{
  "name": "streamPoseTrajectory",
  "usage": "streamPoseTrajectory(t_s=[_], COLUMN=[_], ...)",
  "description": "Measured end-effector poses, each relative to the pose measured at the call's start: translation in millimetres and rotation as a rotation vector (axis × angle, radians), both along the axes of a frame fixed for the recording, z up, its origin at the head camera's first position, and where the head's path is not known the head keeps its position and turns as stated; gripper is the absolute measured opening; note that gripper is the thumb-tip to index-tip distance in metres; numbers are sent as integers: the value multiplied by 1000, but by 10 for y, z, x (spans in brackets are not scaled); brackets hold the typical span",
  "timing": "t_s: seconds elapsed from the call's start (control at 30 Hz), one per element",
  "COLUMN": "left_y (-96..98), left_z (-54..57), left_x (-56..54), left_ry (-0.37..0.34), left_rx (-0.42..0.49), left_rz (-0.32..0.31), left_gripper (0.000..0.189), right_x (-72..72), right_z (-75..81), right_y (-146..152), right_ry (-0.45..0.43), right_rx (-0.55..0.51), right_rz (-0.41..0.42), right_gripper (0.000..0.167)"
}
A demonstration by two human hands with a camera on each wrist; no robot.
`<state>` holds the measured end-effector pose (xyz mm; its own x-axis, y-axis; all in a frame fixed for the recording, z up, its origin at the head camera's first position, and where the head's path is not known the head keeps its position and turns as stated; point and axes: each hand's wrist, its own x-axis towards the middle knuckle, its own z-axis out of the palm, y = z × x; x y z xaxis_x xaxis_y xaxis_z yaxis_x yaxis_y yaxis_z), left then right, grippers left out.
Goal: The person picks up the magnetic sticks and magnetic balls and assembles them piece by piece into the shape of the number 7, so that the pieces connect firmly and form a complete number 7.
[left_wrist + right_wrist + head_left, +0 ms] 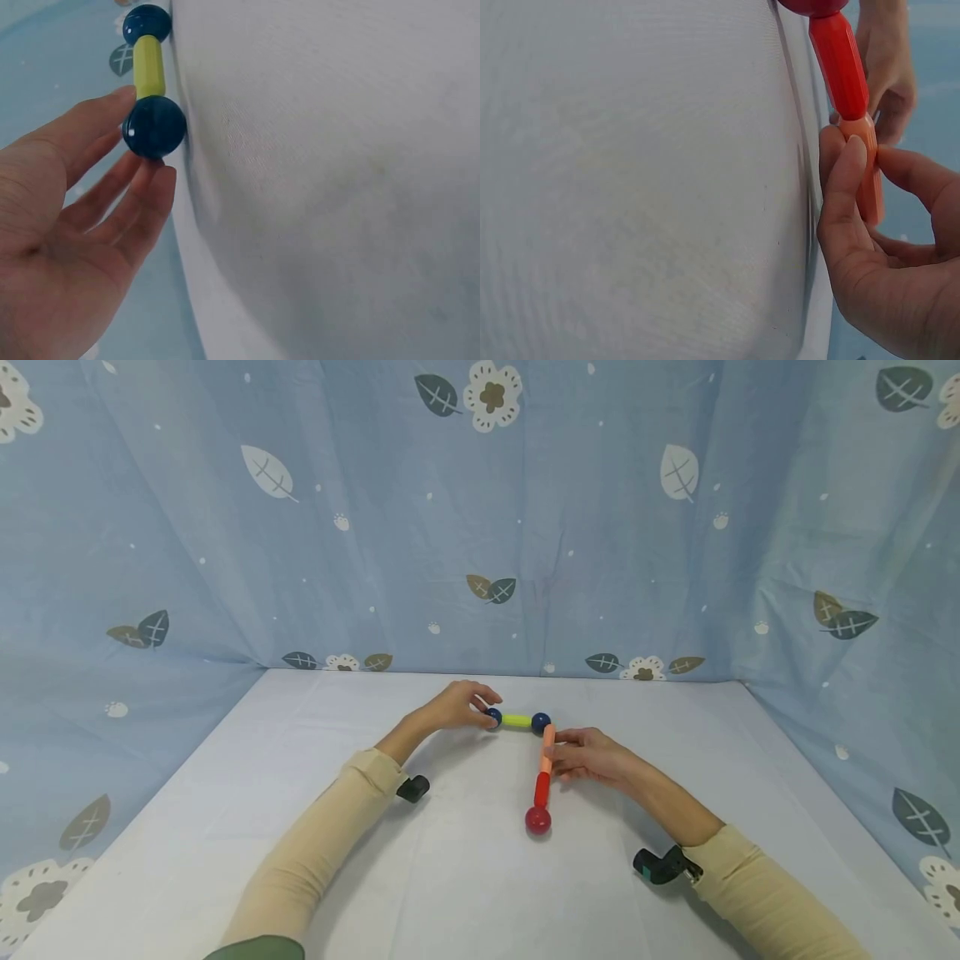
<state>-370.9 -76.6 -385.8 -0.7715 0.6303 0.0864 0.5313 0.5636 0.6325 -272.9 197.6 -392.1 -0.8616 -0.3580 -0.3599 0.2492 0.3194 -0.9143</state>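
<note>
My left hand (452, 707) holds a dark blue ball (154, 129) between thumb and fingers, at one end of a yellow-green rod (517, 721). A second dark blue ball (541, 722) sits on the rod's other end. Between thumb and fingers, my right hand (596, 756) pinches an orange rod (871, 184). That rod joins end to end with a red rod (841, 67), which carries a red ball (537, 821) at its near end. In the head view the orange rod's far end overlaps the second blue ball's lower edge; whether they touch I cannot tell.
A white cloth-covered table (465, 877) lies under both hands. Behind it and along its sides hangs a blue curtain (420, 527) with leaf and flower prints. Small black cameras (660, 866) are strapped at both wrists, below the beige sleeves (322, 843).
</note>
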Motion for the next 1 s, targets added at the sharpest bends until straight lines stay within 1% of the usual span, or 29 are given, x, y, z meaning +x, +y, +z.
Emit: streamPoseTrajectory(t_s=[0.17, 0.37, 0.73, 0.9, 1.0], left_y=[18, 14, -15, -19, -20], left_z=[-4, -17, -49, -53, -58], left_x=[-25, -39, -42, -36, -33], left_ry=[-19, -22, -35, -39, -44], left_rx=[-23, -42, -26, -21, -19], left_rz=[0, -1, 20, 22, 24], left_gripper=[44, 42, 38, 37, 36], right_x=[-11, -13, -12, -30, -45], right_z=[-28, -59, -57, -53, -43], right_y=[-22, -33, -36, -44, -55], right_ry=[-7, -23, -22, -27, -38], right_rx=[32, 16, -3, 7, 22], right_rz=[9, 21, 29, 14, -13], right_gripper=[67, 66, 65, 66, 66])
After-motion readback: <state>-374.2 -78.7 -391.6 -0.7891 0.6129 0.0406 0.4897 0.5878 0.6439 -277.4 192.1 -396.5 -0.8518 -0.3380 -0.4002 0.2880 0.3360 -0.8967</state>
